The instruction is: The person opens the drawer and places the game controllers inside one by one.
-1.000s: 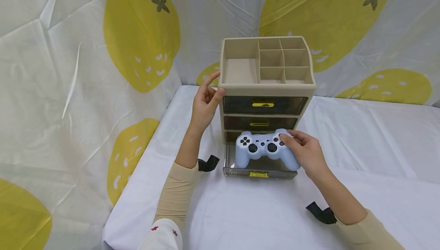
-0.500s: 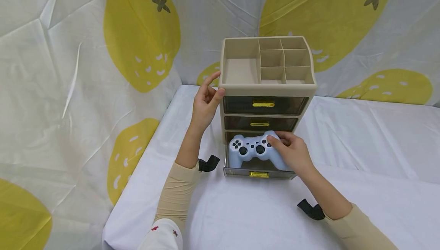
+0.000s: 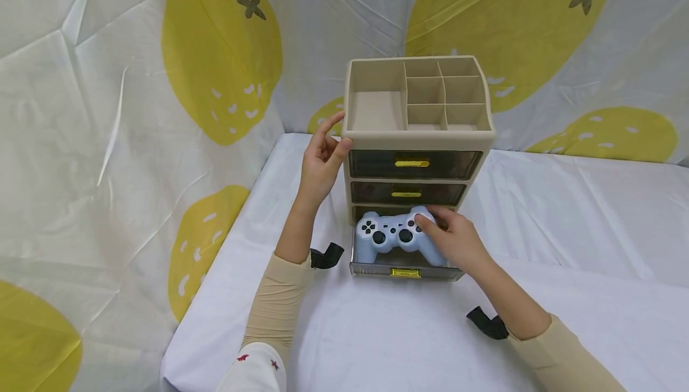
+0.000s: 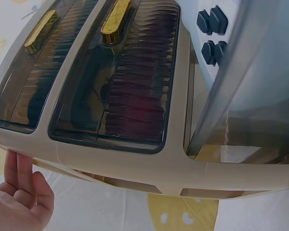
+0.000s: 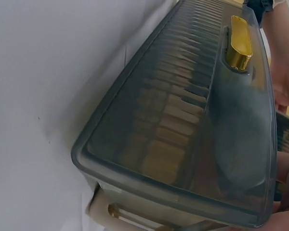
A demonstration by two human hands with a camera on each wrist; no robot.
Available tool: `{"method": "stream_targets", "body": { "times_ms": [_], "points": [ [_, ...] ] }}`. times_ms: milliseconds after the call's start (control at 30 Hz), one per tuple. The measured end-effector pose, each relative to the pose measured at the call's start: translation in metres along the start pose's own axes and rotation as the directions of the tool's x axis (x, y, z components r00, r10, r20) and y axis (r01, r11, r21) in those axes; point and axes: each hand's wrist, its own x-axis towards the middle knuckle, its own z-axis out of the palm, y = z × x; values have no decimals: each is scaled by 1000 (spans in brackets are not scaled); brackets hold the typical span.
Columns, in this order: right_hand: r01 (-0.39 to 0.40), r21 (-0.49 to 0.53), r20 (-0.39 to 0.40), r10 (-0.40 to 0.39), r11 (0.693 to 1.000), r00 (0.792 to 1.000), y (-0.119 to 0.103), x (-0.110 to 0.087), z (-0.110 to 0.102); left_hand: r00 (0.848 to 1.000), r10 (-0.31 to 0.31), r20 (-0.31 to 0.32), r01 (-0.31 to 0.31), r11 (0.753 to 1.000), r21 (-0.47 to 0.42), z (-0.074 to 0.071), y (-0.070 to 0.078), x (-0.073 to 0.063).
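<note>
A light blue game controller point(image 3: 395, 233) lies within the pulled-out bottom drawer point(image 3: 371, 269), its lower grips behind the drawer's smoky front. My right hand point(image 3: 456, 241) pinches the controller's right end, thumb on the buttons and fingers behind it. The beige desk organizer point(image 3: 420, 136) stands upright, its upper two drawers closed. At its left side, my left hand point(image 3: 322, 167) holds the upper edge with thumb and forefinger. In the left wrist view, the left hand's fingers point(image 4: 24, 171) touch the organizer's side. The right wrist view shows the drawer front point(image 5: 159, 130) close up, hiding most of the right hand.
Divided compartments point(image 3: 425, 91) form the organizer's top. It stands on a white cloth-covered table point(image 3: 377, 332), backed by a lemon-print curtain point(image 3: 323, 33). Black wrist mounts point(image 3: 326, 256) stick out from both forearms. Gold handles point(image 3: 411, 164) mark the drawers.
The right hand has moved left with the controller, bringing it down into the bottom drawer between its sides. Most of that movement came in the first half second. The left hand has stayed put.
</note>
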Motion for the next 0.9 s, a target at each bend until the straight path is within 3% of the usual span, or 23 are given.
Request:
{"method": "stream_targets", "body": {
  "times_ms": [333, 567, 900],
  "points": [
    [-50, -134, 117, 66, 990, 991, -5, 2, -1, 1000, 1, 3, -1, 1000, 7, 0, 0, 0],
    [-2, -170, 152, 28, 985, 988, -6, 5, -3, 1000, 6, 8, -6, 1000, -10, 1, -1, 0],
    [-16, -220, 167, 53, 975, 985, -8, 9, 0, 1000, 8, 11, -8, 1000, -22, 0, 4, 0]
  ]
}}
